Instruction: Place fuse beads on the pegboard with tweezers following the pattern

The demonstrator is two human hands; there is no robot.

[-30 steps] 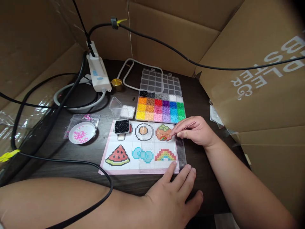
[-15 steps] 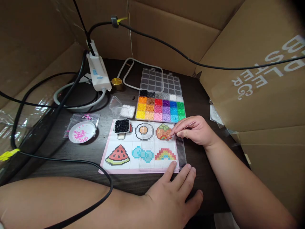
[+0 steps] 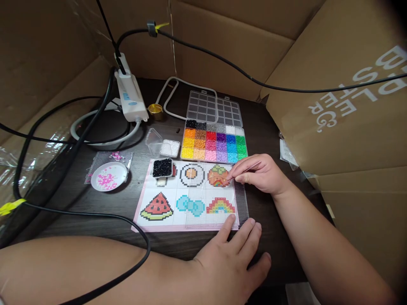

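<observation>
Pinched in my right hand (image 3: 262, 174) is a pair of thin tweezers (image 3: 251, 167), its tip low over the strawberry-like fruit picture at the upper right of the pattern sheet (image 3: 159, 226). A clear pegboard (image 3: 197, 224) lies over the right part of that sheet. Close to the tweezer tip, a small multicoloured arc (image 3: 218, 184), apparently of beads, shows on the board. My left hand (image 3: 229, 254) rests palm down with fingers spread, its index fingertip on the pegboard's lower edge below the rainbow picture (image 3: 221, 206). Whether the tweezers grip a bead is too small to tell.
Behind the sheet stands a bead box (image 3: 213, 142) with many colours, lid open. A tub of black beads (image 3: 162, 168) sits on the sheet, near a tub of white beads (image 3: 169, 148). Left are a dish of pink beads (image 3: 110, 176), a power strip (image 3: 132, 95) and black cables (image 3: 95, 212).
Almost nothing differs. Both hands and the tweezers keep their places, and the view has shifted very slightly.
</observation>
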